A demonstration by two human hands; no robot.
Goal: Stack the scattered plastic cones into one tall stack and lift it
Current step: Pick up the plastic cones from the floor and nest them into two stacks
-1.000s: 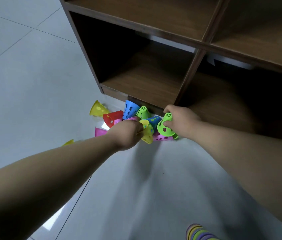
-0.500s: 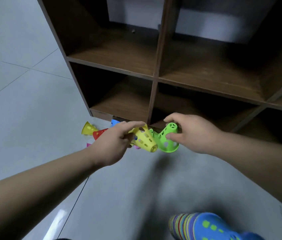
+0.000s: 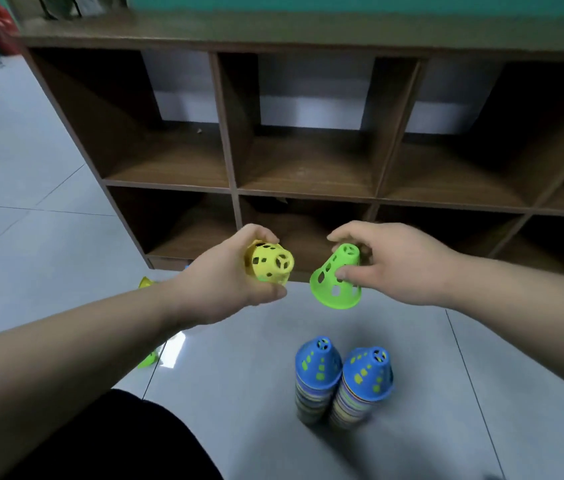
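Left hand (image 3: pixel 225 282) is gripping a yellow cone (image 3: pixel 268 263), fingers curling round it, narrow end facing the right hand (image 3: pixel 388 265). Right hand is pinching a green cone (image 3: pixel 337 278) near its tip, rim tilting down (cones near, not touching). Both are hanging before the wooden shelf (image 3: pixel 232 133). A blue-topped stack (image 3: pixel 315 372) and a second stack (image 3: pixel 365 382) are standing side by side on the floor (image 3: pixel 239 375) below.

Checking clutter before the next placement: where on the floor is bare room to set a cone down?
Bare tile: between the blue-topped stacks and the shelf unit, under the green cone in the right hand, and right of the stacks. Crowded left: loose cones lie beside the forearm of the left hand gripping the yellow cone.
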